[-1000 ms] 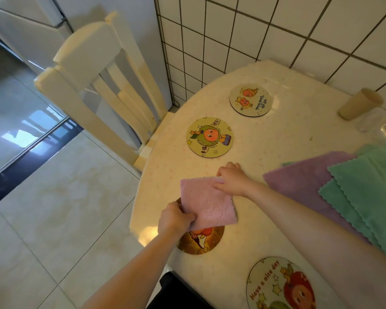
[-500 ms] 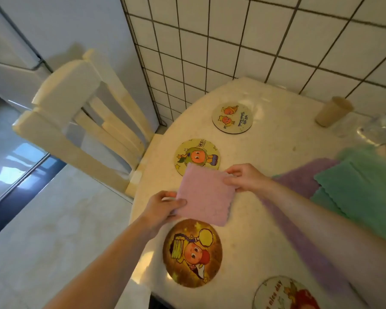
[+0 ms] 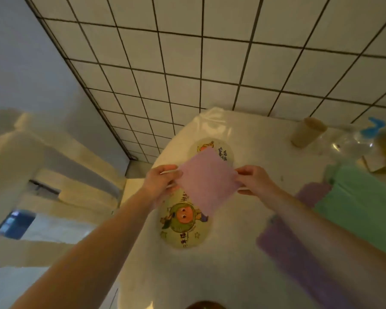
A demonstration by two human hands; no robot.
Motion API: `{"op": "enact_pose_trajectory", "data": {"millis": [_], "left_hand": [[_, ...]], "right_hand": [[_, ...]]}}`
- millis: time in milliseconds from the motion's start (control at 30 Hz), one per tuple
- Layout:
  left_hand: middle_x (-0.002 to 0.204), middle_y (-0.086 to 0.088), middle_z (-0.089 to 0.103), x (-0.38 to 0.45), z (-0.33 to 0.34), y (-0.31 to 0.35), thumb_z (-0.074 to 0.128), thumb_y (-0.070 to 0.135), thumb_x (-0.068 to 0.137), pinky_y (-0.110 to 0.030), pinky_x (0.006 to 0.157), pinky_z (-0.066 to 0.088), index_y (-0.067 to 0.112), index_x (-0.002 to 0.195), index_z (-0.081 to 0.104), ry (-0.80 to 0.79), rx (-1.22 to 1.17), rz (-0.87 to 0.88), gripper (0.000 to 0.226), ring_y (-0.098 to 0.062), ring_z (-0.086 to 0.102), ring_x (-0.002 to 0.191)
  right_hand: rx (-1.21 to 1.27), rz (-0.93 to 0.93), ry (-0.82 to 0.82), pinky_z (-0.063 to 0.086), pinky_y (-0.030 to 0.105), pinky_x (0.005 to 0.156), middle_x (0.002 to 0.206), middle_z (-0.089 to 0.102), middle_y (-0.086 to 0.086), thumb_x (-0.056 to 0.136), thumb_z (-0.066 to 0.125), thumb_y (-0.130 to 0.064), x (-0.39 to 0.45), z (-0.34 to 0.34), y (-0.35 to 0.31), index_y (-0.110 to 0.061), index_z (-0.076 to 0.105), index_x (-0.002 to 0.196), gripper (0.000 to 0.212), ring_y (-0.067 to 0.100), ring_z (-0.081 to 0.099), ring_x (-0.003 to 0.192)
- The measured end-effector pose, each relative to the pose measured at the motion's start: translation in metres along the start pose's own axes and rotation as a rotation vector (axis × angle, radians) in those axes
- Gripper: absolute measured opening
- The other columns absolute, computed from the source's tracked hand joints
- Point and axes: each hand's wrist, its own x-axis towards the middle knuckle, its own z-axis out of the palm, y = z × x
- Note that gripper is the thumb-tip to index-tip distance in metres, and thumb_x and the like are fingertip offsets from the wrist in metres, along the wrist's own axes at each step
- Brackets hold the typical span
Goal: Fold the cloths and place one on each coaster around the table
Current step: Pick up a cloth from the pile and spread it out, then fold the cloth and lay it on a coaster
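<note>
A folded pink cloth [image 3: 207, 182] hangs above the cream table [image 3: 232, 264], held by opposite corners. My left hand [image 3: 159, 181] pinches its left corner and my right hand [image 3: 254, 180] pinches its right corner. The cloth partly covers the far round coaster [image 3: 221, 146] near the wall. Its lower corner overlaps the green-figure coaster [image 3: 183, 228] in front of it. The rim of a dark coaster [image 3: 205, 305] peeks in at the bottom edge. To the right lie an unfolded purple cloth [image 3: 299, 246] and green cloths [image 3: 361, 210] spread on the table.
A beige cup [image 3: 306, 134] stands at the back right, beside a clear plastic bottle [image 3: 352, 141] with a blue part. The tiled wall [image 3: 210, 63] runs right behind the table. A cream wooden chair [image 3: 42, 175] stands at the table's left edge.
Both hands lifted the pink cloth off the near dark coaster and carried it away from me, past the green-figure coaster to the far coaster. The view tilted upward.
</note>
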Motion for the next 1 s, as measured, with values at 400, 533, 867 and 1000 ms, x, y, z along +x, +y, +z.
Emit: {"op": "enact_pose_trajectory", "data": {"millis": [400,533,867,1000], "left_hand": [[0.092,-0.012,0.064,0.143,0.05,0.036,0.071,0.007,0.083,-0.044,0.082,0.058,0.008,0.089,0.062,0.105,0.396,0.15,0.011,-0.027,0.064,0.089],[0.078,-0.002,0.064,0.162,0.056,0.033,0.075,0.012,0.08,-0.038,0.081,0.056,0.013,0.081,0.063,0.157,0.573,0.226,0.013,-0.019,0.06,0.075],[0.114,-0.011,0.062,0.158,0.05,0.029,0.07,0.019,0.084,-0.036,0.096,0.045,0.007,0.117,0.06,0.207,0.984,0.36,0.036,-0.027,0.058,0.104],[0.133,-0.015,0.048,0.125,0.042,0.028,0.059,0.017,0.089,-0.042,0.1,0.04,0.011,0.131,0.05,0.121,1.252,0.514,0.043,-0.033,0.047,0.119]], "right_hand": [[0.156,0.114,0.138,0.055,0.029,0.059,0.086,0.066,0.011,0.082,0.068,-0.007,0.109,-0.002,0.005,-0.014,0.064,0.081,0.008,0.02,0.064,0.073],[0.016,0.089,0.199,0.059,0.036,0.068,0.085,0.07,0.009,0.08,0.072,-0.014,0.125,-0.002,0.018,-0.015,0.066,0.081,0.007,0.02,0.067,0.07],[-0.421,-0.002,0.316,0.038,0.022,0.069,0.088,0.059,0.0,0.084,0.063,-0.015,0.104,-0.008,0.018,-0.012,0.061,0.099,0.016,0.016,0.055,0.083],[-0.501,-0.01,0.309,0.033,0.011,0.061,0.093,0.062,0.001,0.086,0.057,-0.01,0.062,-0.024,0.033,-0.014,0.061,0.102,0.017,0.015,0.053,0.08]]}}
